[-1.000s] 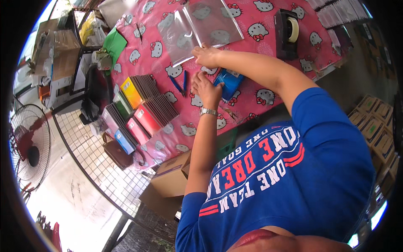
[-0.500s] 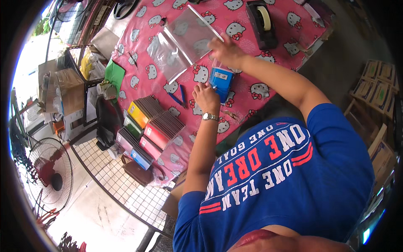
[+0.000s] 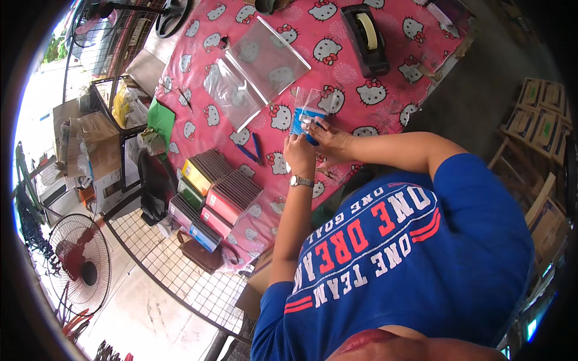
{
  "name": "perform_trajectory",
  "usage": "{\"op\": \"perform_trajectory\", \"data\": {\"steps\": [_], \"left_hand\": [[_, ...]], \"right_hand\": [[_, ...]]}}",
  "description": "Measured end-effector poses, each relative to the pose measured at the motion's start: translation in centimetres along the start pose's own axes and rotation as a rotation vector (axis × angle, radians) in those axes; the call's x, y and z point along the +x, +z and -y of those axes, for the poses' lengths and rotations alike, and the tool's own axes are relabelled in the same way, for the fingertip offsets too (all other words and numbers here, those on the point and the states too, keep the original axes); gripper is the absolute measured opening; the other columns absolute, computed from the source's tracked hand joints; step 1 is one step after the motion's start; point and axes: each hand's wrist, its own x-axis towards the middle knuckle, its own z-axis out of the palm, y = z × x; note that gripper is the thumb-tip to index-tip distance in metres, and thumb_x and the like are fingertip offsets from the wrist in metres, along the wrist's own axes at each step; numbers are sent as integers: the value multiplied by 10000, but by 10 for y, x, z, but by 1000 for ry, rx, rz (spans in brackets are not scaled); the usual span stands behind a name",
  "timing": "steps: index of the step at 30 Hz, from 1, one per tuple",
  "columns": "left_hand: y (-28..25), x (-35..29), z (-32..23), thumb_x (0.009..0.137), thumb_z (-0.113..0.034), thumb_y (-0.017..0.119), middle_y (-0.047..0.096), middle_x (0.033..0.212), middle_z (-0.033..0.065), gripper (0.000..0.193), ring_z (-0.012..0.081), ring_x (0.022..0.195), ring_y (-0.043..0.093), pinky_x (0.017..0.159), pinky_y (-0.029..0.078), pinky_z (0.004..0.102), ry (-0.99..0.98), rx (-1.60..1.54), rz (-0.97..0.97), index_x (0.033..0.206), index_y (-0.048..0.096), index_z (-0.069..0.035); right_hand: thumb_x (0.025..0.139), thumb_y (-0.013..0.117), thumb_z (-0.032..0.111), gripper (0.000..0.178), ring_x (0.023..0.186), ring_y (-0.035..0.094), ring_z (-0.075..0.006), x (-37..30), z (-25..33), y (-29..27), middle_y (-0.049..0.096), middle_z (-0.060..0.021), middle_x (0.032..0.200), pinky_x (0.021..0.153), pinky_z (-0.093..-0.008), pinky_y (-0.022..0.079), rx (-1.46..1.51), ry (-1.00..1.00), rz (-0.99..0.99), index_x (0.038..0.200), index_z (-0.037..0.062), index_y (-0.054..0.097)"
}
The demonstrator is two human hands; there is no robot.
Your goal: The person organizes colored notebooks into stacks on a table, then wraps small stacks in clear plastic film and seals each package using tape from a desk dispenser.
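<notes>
My left hand (image 3: 299, 154) and my right hand (image 3: 329, 139) both hold a small blue box (image 3: 304, 120) that sits inside a clear plastic bag (image 3: 311, 101) on the pink patterned tablecloth (image 3: 391, 90). The left hand, with a wristwatch, grips the box's near end. The right hand's fingers press on the box's right side. A pile of clear zip bags (image 3: 254, 67) lies just beyond the box, to its left.
A black tape dispenser (image 3: 365, 38) stands at the far right of the table. Rows of coloured flat boxes (image 3: 212, 195) lie at the left edge, with blue pens (image 3: 253, 150) beside them. A wire rack, cardboard boxes and a floor fan (image 3: 77, 266) are further left.
My right hand has come back from the zip bags and now holds the blue box with a clear bag over it. The view has shifted so the table appears higher.
</notes>
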Motion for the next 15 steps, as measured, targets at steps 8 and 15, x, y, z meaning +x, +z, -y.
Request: {"op": "perform_trajectory", "data": {"steps": [8, 15], "left_hand": [[23, -12, 7, 758, -75, 541, 624, 836, 123, 241, 279, 808, 581, 718, 494, 370, 95, 171, -66, 956, 654, 2], [25, -20, -23, 846, -159, 513, 601, 1029, 224, 405, 314, 963, 568, 815, 474, 378, 122, 242, -63, 1105, 554, 150]], "right_hand": [[702, 715, 358, 577, 1260, 377, -347, -22, -50, -47, 383, -179, 1383, 1038, -529, 233, 149, 133, -412, 1183, 80, 560], [863, 653, 207, 194, 616, 552, -176, -100, -167, -71, 588, -21, 726, 623, -325, 482, 967, 1161, -788, 931, 27, 640]]}}
